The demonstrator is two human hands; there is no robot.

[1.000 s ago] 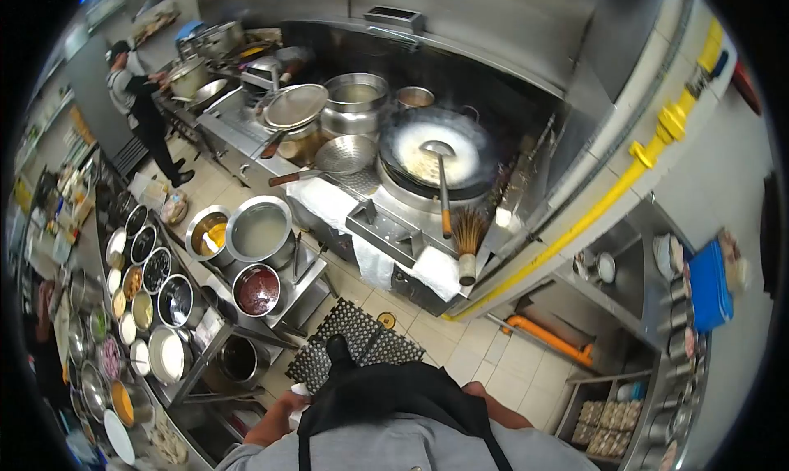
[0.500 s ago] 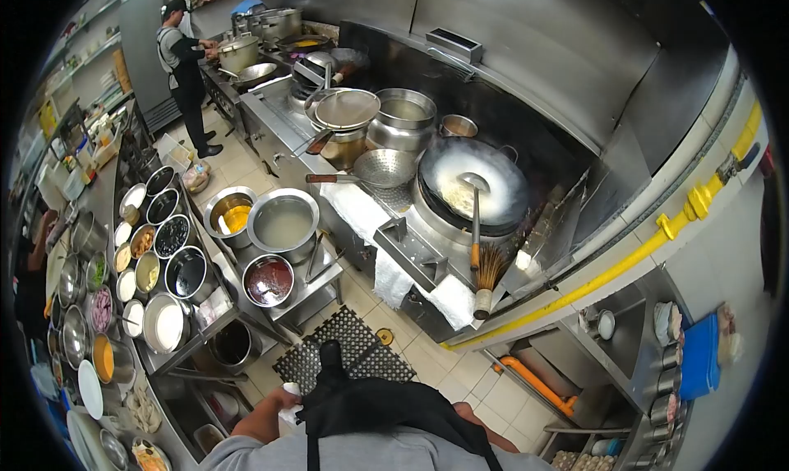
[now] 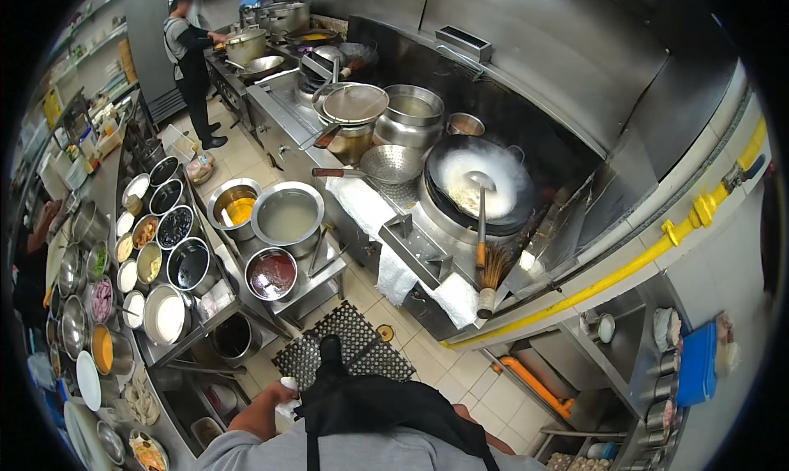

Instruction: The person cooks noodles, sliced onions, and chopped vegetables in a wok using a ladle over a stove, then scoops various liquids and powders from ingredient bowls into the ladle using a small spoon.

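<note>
**Holding a small white bottle at the apron, wok steaming away**

Standing back from the stove, left hand point(image 3: 279, 391) closed in a grip around a small white bottle point(image 3: 288, 384) right at the apron point(image 3: 370, 409). Right hand hidden behind the body, so can't tell its state. Probably fetching seasoning; next needing a step toward the wok point(image 3: 477, 183), ladle point(image 3: 479, 200) resting inside

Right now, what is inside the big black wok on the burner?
The big black wok holds pale, steaming liquid and the bowl of a long-handled metal ladle, whose handle rests over the near rim. Steam covers whatever lies below the surface.
</note>
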